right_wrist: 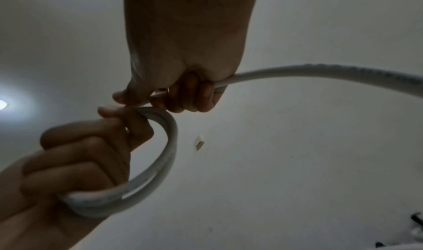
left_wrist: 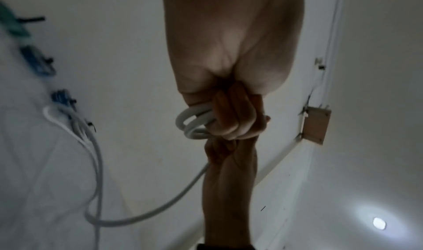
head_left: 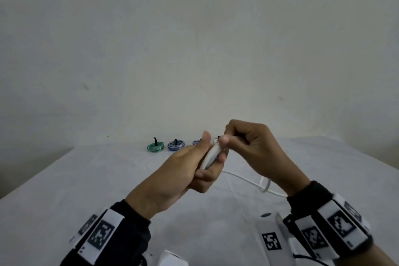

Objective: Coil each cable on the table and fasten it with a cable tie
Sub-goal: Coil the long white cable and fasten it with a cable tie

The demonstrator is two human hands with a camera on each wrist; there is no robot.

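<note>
My left hand [head_left: 194,164] holds a small coil of white cable [head_left: 210,154] above the table, fingers curled round its loops [left_wrist: 194,125]. My right hand [head_left: 241,142] grips the same cable just beyond the coil, pinching it near the left thumb [right_wrist: 160,96]. The free length of the cable [right_wrist: 320,73] runs out from the right fist and trails down onto the table [head_left: 254,181]. In the right wrist view the coil [right_wrist: 164,154] shows as a couple of stacked loops in the left hand [right_wrist: 80,154].
A green coil [head_left: 155,147], a blue coil [head_left: 176,144] and another blue coil [head_left: 196,142], each with a black tie, lie in a row at the far edge of the white-clothed table [head_left: 108,179]. A white tagged box [head_left: 269,237] sits near my right wrist.
</note>
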